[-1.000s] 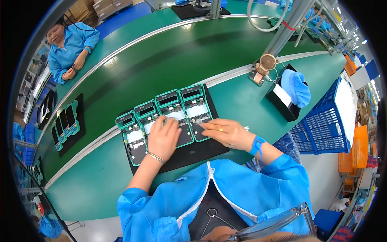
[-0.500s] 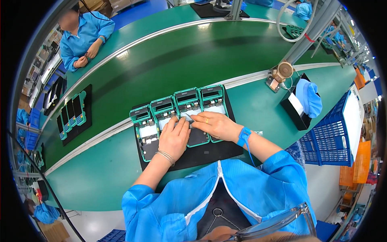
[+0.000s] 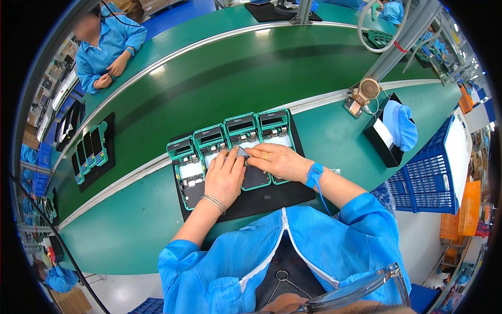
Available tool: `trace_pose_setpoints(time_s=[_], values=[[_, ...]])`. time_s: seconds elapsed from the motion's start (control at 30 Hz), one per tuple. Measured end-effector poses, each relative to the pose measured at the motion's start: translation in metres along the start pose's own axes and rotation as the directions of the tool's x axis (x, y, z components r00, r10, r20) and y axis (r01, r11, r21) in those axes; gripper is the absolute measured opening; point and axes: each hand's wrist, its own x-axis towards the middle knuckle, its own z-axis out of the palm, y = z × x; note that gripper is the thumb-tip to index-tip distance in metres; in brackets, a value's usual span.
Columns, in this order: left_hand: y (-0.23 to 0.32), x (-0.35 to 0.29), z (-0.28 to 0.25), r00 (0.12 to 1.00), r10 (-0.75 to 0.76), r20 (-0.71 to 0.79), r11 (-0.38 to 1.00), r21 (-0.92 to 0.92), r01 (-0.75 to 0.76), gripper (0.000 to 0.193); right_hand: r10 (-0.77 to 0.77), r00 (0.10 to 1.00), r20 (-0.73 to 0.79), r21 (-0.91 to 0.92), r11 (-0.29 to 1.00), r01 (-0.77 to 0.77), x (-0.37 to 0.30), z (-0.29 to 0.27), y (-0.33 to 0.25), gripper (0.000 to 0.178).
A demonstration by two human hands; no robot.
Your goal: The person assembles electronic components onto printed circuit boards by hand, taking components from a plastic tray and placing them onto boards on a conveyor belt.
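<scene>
Several open green-framed handheld terminals [image 3: 256, 180] stand side by side on a black mat [image 3: 267, 200], with circuit parts and white areas showing inside. Over the middle ones lies my left hand [image 3: 225, 178], its fingers stretched out and fingertips touching the parts. From the right, my right hand [image 3: 277, 159] meets it, thumb and fingers closed on a small grey pointed piece [image 3: 241, 150], whose kind is too small to make out. The fingertips of both hands nearly touch and hide the spot beneath them. A blue strap [image 3: 315, 175] circles my right wrist.
A small fan [image 3: 368, 89] stands at the bench edge, beside a black box [image 3: 380, 141] with a blue cloth cap [image 3: 400, 125]. A blue crate [image 3: 426, 167] stands at the right. Across the green belt [image 3: 209, 78], more terminals [image 3: 91, 150] lie left; a co-worker [image 3: 107, 47] sits beyond.
Both hands stay in nearly the same place, with only slight finger movement over the terminals. The view has shifted a little.
</scene>
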Motion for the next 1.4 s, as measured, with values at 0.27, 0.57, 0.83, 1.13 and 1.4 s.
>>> trace_pose_setpoints(time_s=[0.27, 0.57, 0.83, 1.13, 1.4], values=[[0.001, 0.008, 0.003, 0.997, -0.020, 0.080, 0.999, -0.030, 0.022, 0.025, 0.051, 0.999, 0.012, -0.065, 0.997, -0.050, -0.009, -0.019, -0.009, 0.028], [0.039, 0.018, -0.005, 0.995, 0.095, -0.008, 0.984, -0.149, -0.095, 0.027, 0.431, 0.894, -0.124, -0.017, 0.900, -0.436, -0.137, -0.099, -0.052, 0.025], [0.120, 0.019, 0.061, 0.805, 0.590, 0.058, 0.772, -0.334, -0.541, 0.051, 0.524, 0.844, -0.115, 0.029, 0.851, -0.525, -0.176, -0.089, -0.087, 0.029], [0.117, 0.010, 0.081, 0.799, 0.601, 0.033, 0.786, -0.204, -0.583, 0.056, 0.479, 0.874, -0.077, -0.067, 0.872, -0.484, -0.173, -0.087, -0.082, 0.030], [0.082, 0.010, 0.027, 0.846, 0.533, -0.023, 0.790, -0.343, -0.508, 0.041, 0.310, 0.945, -0.105, -0.094, 0.943, -0.319, -0.102, -0.085, -0.060, 0.035]])
